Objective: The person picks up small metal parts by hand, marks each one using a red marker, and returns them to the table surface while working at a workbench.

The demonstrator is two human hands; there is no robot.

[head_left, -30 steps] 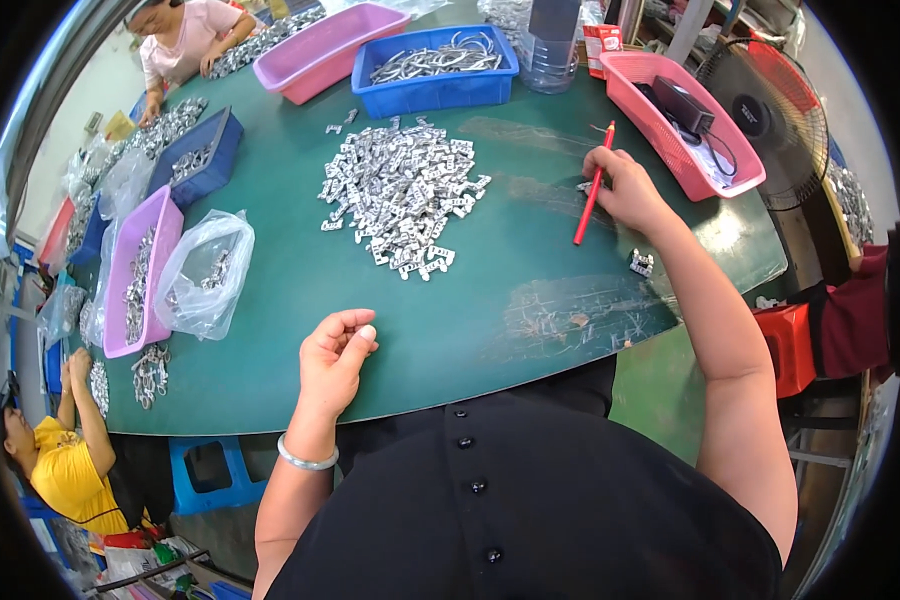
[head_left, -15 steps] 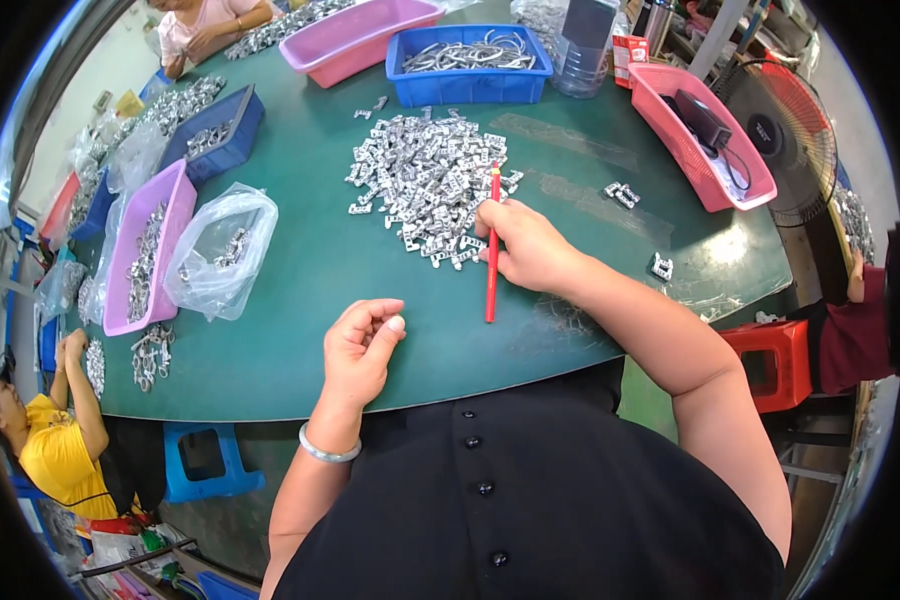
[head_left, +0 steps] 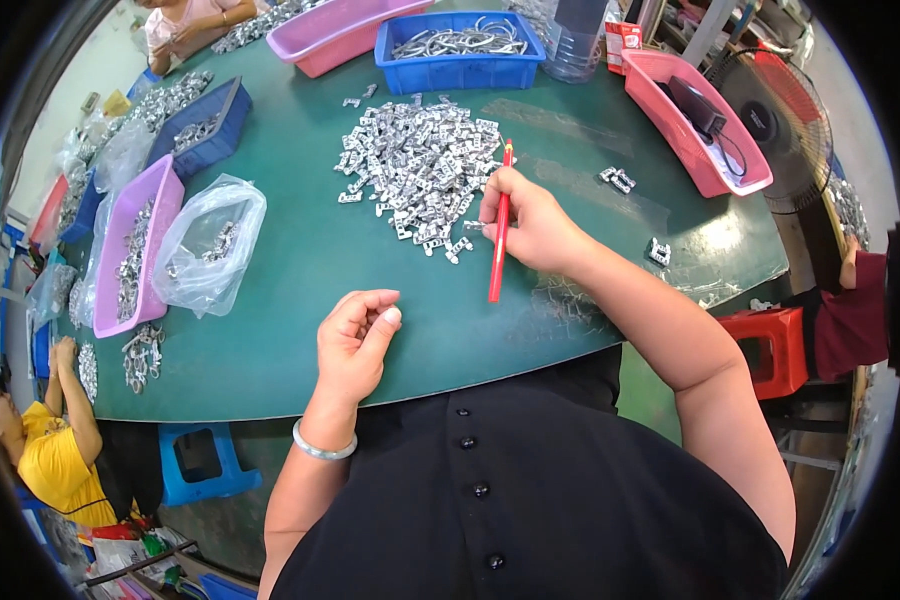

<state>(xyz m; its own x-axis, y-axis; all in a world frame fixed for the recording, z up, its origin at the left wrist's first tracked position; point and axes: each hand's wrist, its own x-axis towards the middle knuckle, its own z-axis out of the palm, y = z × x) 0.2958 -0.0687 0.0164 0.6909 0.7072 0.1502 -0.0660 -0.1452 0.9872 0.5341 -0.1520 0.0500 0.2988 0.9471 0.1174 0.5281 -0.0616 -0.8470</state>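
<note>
Around your left wrist sits a pale, smooth ring-shaped bangle (head_left: 325,450). Ahead of it, your left hand (head_left: 352,345) is at the near side of the green, flat-topped table (head_left: 440,325), fingers loosely curled and thumb alongside; I cannot tell whether anything is inside that curl. Your right hand (head_left: 538,228) grips a slim, straight red pen (head_left: 502,221) between thumb and fingers, just beside the pile's right edge. The pen's long axis runs almost straight away from you: its yellow-banded end points to the far side, leaning slightly right, and its other end points back toward you. Right of that hand lie two small clusters of silvery metal pieces (head_left: 658,252), apart from each other. Farther left spreads the heaped pile of small silvery metal pieces (head_left: 415,165). Beyond it stands a blue rectangular plastic tray (head_left: 460,74) holding curved metal parts.
</note>
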